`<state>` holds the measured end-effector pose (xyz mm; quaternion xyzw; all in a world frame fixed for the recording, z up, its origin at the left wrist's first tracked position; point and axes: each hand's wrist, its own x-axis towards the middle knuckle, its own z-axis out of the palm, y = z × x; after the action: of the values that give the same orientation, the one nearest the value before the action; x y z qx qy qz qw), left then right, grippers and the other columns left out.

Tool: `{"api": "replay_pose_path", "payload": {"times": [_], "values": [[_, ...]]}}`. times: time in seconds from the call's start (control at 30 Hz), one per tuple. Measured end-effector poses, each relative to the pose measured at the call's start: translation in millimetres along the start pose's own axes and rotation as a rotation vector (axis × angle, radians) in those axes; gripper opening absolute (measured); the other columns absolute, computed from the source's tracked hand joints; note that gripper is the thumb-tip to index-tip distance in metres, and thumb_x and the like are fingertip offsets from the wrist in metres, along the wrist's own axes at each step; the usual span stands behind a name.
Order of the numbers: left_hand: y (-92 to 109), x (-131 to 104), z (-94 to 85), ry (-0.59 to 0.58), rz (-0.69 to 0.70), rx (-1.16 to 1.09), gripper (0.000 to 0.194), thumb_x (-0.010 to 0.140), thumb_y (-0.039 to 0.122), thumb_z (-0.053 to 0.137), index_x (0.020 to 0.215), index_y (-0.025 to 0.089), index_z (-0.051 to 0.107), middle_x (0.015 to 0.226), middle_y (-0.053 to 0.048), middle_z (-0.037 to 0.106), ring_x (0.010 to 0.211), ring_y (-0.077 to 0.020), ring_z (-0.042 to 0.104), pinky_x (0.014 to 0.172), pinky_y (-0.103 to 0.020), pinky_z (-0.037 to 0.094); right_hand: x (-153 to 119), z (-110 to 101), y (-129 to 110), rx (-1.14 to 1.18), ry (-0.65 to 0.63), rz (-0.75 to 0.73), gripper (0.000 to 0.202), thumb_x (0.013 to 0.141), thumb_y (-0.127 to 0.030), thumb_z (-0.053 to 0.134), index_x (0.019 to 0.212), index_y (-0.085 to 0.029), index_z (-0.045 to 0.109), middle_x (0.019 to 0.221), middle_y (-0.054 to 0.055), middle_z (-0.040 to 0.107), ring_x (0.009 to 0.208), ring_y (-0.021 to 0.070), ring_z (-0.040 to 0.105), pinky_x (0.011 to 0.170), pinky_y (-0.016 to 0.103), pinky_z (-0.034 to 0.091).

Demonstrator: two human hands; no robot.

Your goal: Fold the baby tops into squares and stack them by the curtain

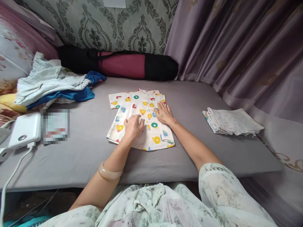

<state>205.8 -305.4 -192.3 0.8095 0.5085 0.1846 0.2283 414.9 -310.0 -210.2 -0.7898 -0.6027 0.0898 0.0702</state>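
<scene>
A small white short-sleeved shirt (144, 138) with a colourful letter and animal print lies on the grey-covered surface (94, 164). Its collar points away from me. The left sleeve is spread outward, while the right side is folded inward over the body. My right hand (164, 112) rests flat on that folded side, fingers stretched out. Over the middle of the shirt is my left hand (134, 126), its fingers bent and apart; I see no cloth gripped in it. A pale bangle circles my left wrist.
Folded cloths (233, 121) lie at the right. A heap of white and blue clothes (54, 82) sits at the back left, near a white power bank (26, 129) with a cable and a blurred-out object (55, 126). A long black and maroon bag (120, 64) lies along the wall beside purple curtains (213, 41).
</scene>
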Motion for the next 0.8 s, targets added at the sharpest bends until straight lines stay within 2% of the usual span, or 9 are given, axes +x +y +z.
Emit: {"api": "replay_pose_path", "payload": {"times": [0.1, 0.3, 0.53, 0.67, 0.8], "values": [[-1, 0, -1.0, -0.005, 0.0, 0.004, 0.029, 0.093, 0.035, 0.046, 0.115, 0.022, 0.06, 0.119, -0.01, 0.067, 0.114, -0.0265, 0.059, 0.11, -0.053, 0.028, -11, -3, -3, -0.005, 0.006, 0.003, 0.068, 0.1, -0.047, 0.012, 0.156, -0.008, 0.018, 0.164, 0.01, 0.01, 0.151, 0.0216, 0.006, 0.121, 0.043, 0.001], [1, 0, -3.1, -0.015, -0.004, 0.01, 0.028, 0.092, 0.034, 0.047, 0.114, 0.022, 0.061, 0.119, -0.009, 0.068, 0.112, -0.026, 0.06, 0.108, -0.051, 0.03, -53, 1, -15, 0.005, -0.024, -0.065, 0.072, 0.1, -0.052, 0.012, 0.156, -0.007, 0.015, 0.164, 0.011, 0.006, 0.151, 0.0215, 0.002, 0.122, 0.04, 0.001], [0, 0, -4.8, -0.025, -0.003, 0.013, 0.028, 0.092, 0.034, 0.047, 0.112, 0.022, 0.062, 0.121, -0.009, 0.067, 0.113, -0.0266, 0.06, 0.108, -0.051, 0.03, -68, 2, -21, 0.014, -0.016, -0.05, 0.069, 0.101, -0.048, 0.012, 0.157, -0.008, 0.014, 0.164, 0.009, 0.005, 0.151, 0.019, 0.001, 0.122, 0.039, 0.0], [0, 0, -5.2, -0.017, 0.006, 0.01, 0.028, 0.092, 0.034, 0.048, 0.113, 0.022, 0.062, 0.122, -0.009, 0.067, 0.117, -0.0273, 0.058, 0.109, -0.052, 0.03, -83, -1, -24, 0.048, -0.059, -0.084, 0.069, 0.1, -0.051, 0.011, 0.158, -0.012, 0.013, 0.164, 0.007, 0.004, 0.151, 0.0181, 0.0, 0.122, 0.039, 0.001], [1, -1, -5.4, -0.023, 0.009, 0.012, 0.026, 0.092, 0.033, 0.048, 0.112, 0.023, 0.063, 0.122, -0.008, 0.067, 0.117, -0.0264, 0.058, 0.109, -0.05, 0.03, -90, -2, -27, 0.064, -0.083, -0.077, 0.07, 0.1, -0.051, 0.012, 0.157, -0.01, 0.015, 0.164, 0.009, 0.005, 0.151, 0.0198, 0.002, 0.122, 0.04, 0.003]]}}
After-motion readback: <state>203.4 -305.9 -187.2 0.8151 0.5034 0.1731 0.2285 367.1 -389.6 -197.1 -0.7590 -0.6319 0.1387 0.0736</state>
